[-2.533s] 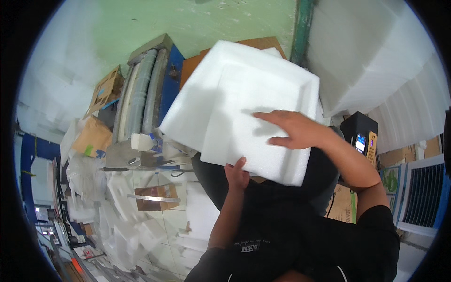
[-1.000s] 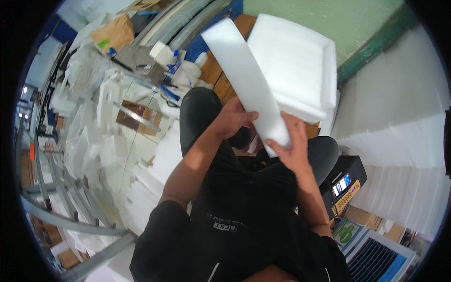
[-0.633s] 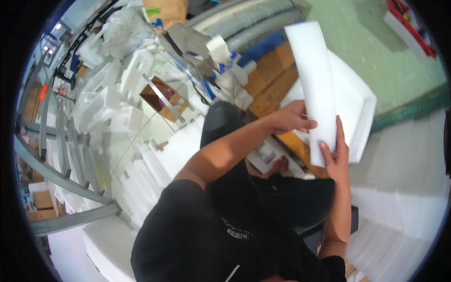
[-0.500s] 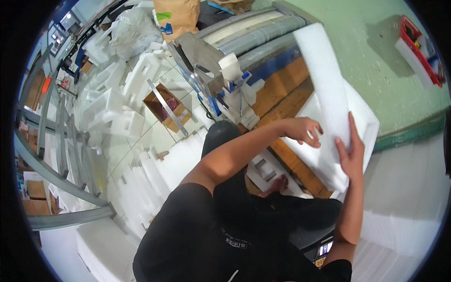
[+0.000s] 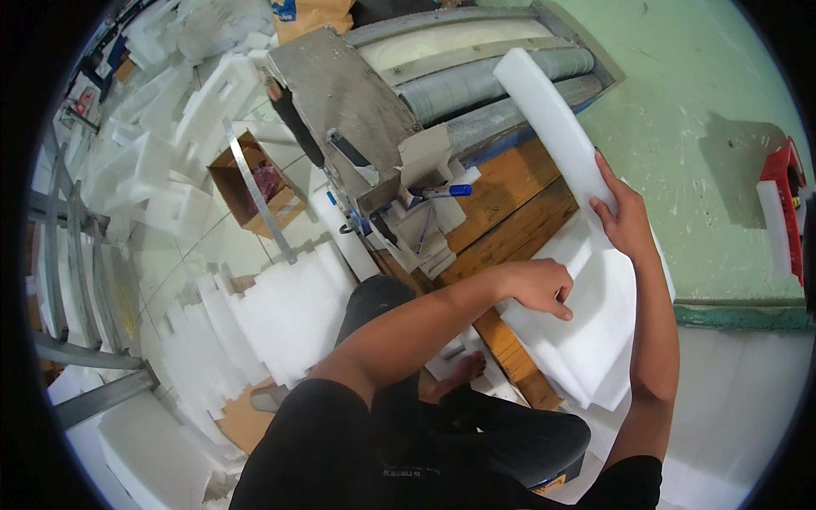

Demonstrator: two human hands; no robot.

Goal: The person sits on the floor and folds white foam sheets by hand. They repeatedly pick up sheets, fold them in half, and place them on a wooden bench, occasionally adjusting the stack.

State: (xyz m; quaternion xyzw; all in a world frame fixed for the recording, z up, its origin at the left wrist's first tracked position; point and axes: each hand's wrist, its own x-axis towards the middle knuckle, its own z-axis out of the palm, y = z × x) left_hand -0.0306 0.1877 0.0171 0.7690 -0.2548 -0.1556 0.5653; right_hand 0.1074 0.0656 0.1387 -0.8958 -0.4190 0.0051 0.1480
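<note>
On the wooden bench, beside the grey roller machine, lies a stack of white foam sheets. Right hand — fingers spread flat against a long foam slab that stands tilted on the stack, pressing rather than clasping. Left hand rests curled on the stack's near edge, fingertips touching foam — whether it pinches a sheet cannot be told. Blue-capped marker lies near the machine.

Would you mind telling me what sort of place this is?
Probably a foam packaging workshop: white foam pieces lie heaped on the floor, a roller machine stands ahead, and the hands hold a foam sheet on a wooden bench.
</note>
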